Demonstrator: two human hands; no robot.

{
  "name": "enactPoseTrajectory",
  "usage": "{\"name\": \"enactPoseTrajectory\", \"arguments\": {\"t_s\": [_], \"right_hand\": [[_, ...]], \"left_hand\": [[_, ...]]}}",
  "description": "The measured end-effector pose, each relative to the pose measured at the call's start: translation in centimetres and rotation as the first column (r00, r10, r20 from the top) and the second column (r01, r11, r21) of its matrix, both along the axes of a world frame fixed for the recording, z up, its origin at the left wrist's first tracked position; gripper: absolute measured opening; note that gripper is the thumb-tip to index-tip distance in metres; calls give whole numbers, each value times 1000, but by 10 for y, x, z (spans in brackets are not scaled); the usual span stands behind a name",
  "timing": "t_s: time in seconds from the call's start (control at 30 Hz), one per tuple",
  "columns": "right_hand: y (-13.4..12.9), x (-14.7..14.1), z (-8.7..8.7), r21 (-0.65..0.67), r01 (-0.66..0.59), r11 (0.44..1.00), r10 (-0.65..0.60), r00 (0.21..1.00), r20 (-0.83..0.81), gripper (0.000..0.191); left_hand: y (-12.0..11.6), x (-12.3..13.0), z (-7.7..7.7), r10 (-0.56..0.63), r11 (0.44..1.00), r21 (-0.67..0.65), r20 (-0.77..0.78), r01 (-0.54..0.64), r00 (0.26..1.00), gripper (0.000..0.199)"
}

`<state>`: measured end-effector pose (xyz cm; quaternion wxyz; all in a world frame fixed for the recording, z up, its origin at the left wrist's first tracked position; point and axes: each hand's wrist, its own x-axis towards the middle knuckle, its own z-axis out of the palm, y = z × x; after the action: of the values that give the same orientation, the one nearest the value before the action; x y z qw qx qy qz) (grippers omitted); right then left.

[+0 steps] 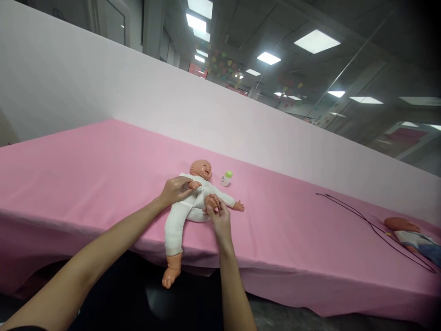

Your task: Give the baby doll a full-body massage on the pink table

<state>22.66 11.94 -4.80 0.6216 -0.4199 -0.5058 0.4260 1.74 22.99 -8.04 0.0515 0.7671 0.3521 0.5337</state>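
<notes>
A baby doll (179, 220) in a white outfit lies on its back on the pink cloth, its head toward the wall. One of its legs hangs over the table's front edge; the other is bent up over its body. My left hand (175, 190) is closed around the doll's arm, near its small hand. With its fingers wrapped round the raised foot (211, 201), my right hand (220, 220) holds the doll's bent leg. A small bottle with a green cap (226, 179) stands beside the doll's head.
The pink-covered table (282, 230) runs along a white partition (241, 128). At the far right lies a second doll (413, 236) in white and blue clothes. A thin dark cord (367, 221) stretches across the cloth near it.
</notes>
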Motion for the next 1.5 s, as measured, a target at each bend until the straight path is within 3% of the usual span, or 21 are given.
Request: {"name": "enactPoseTrajectory", "arguments": {"t_s": [0.07, 0.13, 0.27, 0.33, 0.4, 0.5, 0.57, 0.6, 0.67, 0.77, 0.83, 0.9, 0.97, 1.03, 1.1, 1.2, 1.3, 1.4, 1.47, 1.5], "right_hand": [[10, -1, -4, -32, -9, 999, 7, 999, -47, 55], [3, 4, -6, -49, -33, 998, 27, 994, -107, 55], [-53, 26, -21, -79, -108, 991, 94, 981, -170, 45], [-89, 38, -44, -97, -159, 983, 136, 969, -204, 49], [-119, 45, -76, -125, -238, 963, 204, 951, -233, 52], [-143, 46, -115, -159, -375, 913, 341, 917, -206, 42], [-144, 44, -119, -151, -383, 911, 342, 908, -241, 43], [-141, 43, -112, -136, -361, 923, 316, 910, -270, 46], [-129, 40, -85, -102, -300, 948, 259, 920, -295, 52], [-96, 33, -32, -72, -219, 973, 201, 958, -204, 48], [-67, 23, -7, -51, -159, 986, 152, 981, -121, 44], [-37, 12, 2, -62, -121, 991, 119, 992, -35, 50], [-12, 2, -1, -67, -70, 995, 71, 997, 17, 54], [1, -4, -8, -67, -30, 997, 32, 999, 32, 54], [-1, -3, -13, -74, -22, 997, 23, 1000, 16, 55], [-31, 11, -19, -105, -99, 990, 87, 990, -111, 52], [-80, 32, -38, -140, -260, 955, 206, 926, -315, 46], [-124, 45, -67, -172, -341, 924, 266, 898, -350, 49], [-142, 47, -80, -204, -345, 916, 276, 912, -304, 44], [-147, 46, -82, -214, -342, 915, 276, 918, -285, 41]], "left_hand": [[0, -2, -2, 26, 1000, -17, -18, -27, 999, 28], [1, -2, -3, 54, 997, -64, 26, -52, 998, 28], [11, 0, -1, 127, 974, -217, 326, -56, 937, 30], [21, -3, -1, 193, 956, -291, 523, -39, 830, 32], [33, -11, -4, 312, 921, -387, 678, -38, 665, 35], [45, -24, -9, 477, 853, -521, 774, -9, 416, 47], [47, -28, -10, 499, 845, -535, 797, 15, 342, 49], [47, -28, -9, 486, 853, -521, 806, 16, 338, 49], [42, -23, -5, 419, 891, -453, 816, -9, 399, 44], [28, -11, 1, 246, 959, -275, 712, -61, 658, 31], [17, -4, 3, 123, 988, -146, 488, -58, 864, 27], [8, 0, 1, 34, 998, -57, 211, -22, 977, 29], [2, 0, -1, 4, 1000, -19, 29, -4, 1000, 31], [0, -2, -2, 11, 999, -30, -24, -12, 1000, 31], [2, -3, -2, 33, 997, -75, 1, -33, 999, 29], [8, -3, 0, 72, 982, -184, 192, -36, 979, 27], [19, -3, 1, 143, 961, -275, 511, 4, 848, 27], [32, -9, -3, 331, 900, -433, 755, 51, 567, 38], [38, -15, -7, 474, 834, -543, 798, 102, 373, 45], [40, -17, -8, 516, 812, -572, 798, 120, 311, 47]]}}
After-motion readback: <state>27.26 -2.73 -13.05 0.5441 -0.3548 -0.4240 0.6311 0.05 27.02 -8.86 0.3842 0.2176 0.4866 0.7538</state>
